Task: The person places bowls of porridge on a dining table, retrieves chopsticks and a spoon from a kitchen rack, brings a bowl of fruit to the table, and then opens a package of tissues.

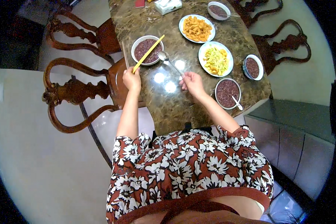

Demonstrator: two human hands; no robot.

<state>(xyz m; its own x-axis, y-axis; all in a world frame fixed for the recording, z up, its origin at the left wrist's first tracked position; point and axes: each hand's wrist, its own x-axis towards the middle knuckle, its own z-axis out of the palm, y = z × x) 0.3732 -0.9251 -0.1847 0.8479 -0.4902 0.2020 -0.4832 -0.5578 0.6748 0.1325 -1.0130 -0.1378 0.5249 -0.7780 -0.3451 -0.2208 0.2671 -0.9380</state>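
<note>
My left hand (132, 80) grips a pair of yellow chopsticks (149, 53) near their lower end. They slant across a white bowl of dark purple porridge (143, 49) at the table's left side; whether they touch its rim I cannot tell. Between the fingers of my right hand (192, 84) is the handle of a metal spoon (172, 63). The spoon's bowl end is beside the right rim of that porridge bowl. To the right of my right hand stands another bowl of purple porridge (226, 91), with a white-handled spoon (237, 103) resting in it.
Two plates hold fried golden pieces (197, 28) and shredded green-yellow food (216, 60). More porridge bowls stand at the right edge (252, 67) and far end (218, 11). A tissue pack (168, 5) lies on the marble table (176, 112). Carved wooden chairs (78, 89) flank it.
</note>
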